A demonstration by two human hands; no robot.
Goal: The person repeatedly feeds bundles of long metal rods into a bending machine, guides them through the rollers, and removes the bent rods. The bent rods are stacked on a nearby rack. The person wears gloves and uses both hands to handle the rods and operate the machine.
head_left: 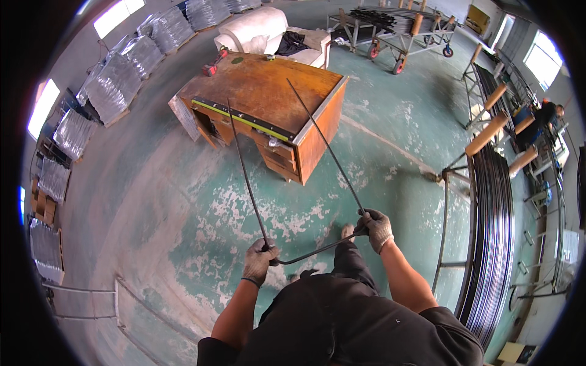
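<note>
A thin black metal rod bent into a U (318,251) is held out in front of me, its crosspiece nearest my body. My left hand (260,262), in a grey-white glove with dark fingers, is closed around its left corner. The right corner is gripped by my right hand (375,228), gloved the same way. Both long legs of the rod point away from me, and their far ends show over the top of a worn wooden desk (268,82). Whether they touch the desk I cannot tell. Along the desk's near edge runs a black and yellow-green strip (244,118).
A red power tool (215,63) lies on the desk, with a pale sofa (253,30) behind. Long dark rods fill a rack (488,244) at my right; another person (540,125) stands beyond it. A wheeled cart (403,39) holds more rods. Wrapped pallets (113,88) line the left wall.
</note>
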